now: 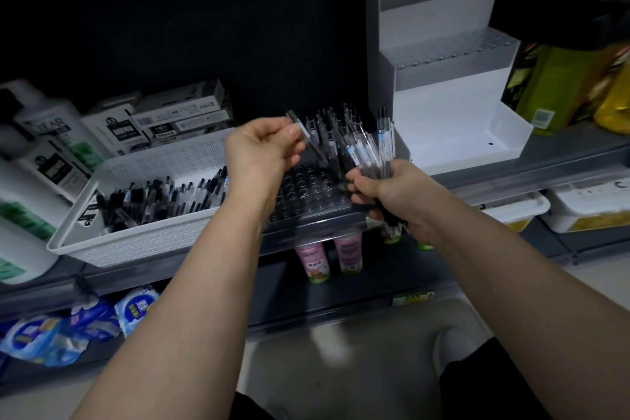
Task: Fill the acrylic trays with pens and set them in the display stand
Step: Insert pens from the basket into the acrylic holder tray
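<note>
My right hand point(392, 191) squeezes a bunch of pens point(366, 153) – ready to feed in. My left hand point(259, 150) pinches one pen point(301, 133) above the acrylic tray point(306, 191) on the shelf – aiming for a hole.

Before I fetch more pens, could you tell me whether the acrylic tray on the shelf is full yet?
Partly filled. The acrylic tray has pens standing in its rear holes, while the front rows of holes sit empty.

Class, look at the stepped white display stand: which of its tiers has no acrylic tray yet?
The lowest, front tier of the display stand: its white floor is bare, while both upper tiers hold hole-dotted trays.
</note>
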